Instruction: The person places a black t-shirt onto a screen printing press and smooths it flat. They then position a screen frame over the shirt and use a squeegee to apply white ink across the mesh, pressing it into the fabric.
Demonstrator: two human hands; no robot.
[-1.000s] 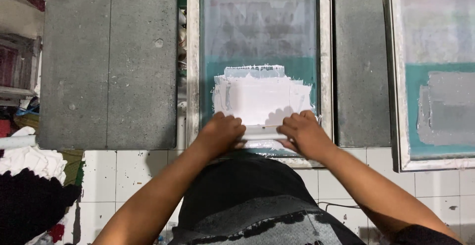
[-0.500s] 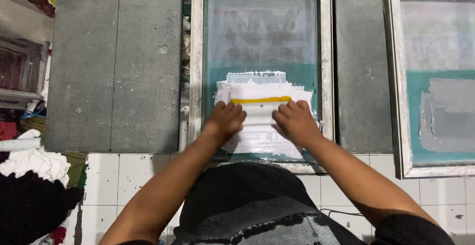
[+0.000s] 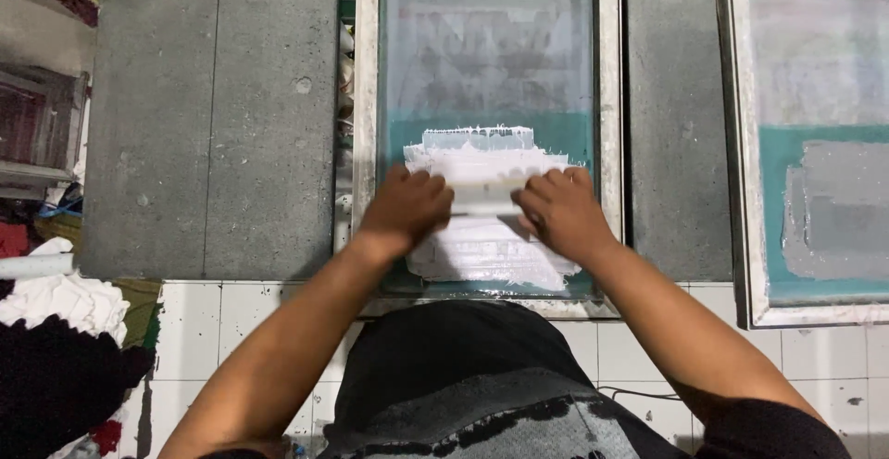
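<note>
A screen-printing frame point(image 3: 366, 125) with teal-edged mesh lies in front of me, smeared with white ink point(image 3: 482, 241) in its lower half. Both hands press a white squeegee point(image 3: 482, 195) flat across the mesh. My left hand point(image 3: 407, 209) grips its left end and my right hand point(image 3: 556, 213) grips its right end. The squeegee sits about mid-way up the ink patch, with a wet white streak below it.
A grey stone slab point(image 3: 213, 116) lies to the left and a narrower one point(image 3: 676, 125) to the right. A second frame point(image 3: 815, 144) with teal and grey mesh stands at far right. White and dark cloths point(image 3: 56, 329) pile at lower left. White tiles point(image 3: 231, 320) edge the bench.
Both hands have pushed the squeegee away from me, up the mesh, from the frame's near edge to the middle of the ink patch, leaving white ink spread behind it.
</note>
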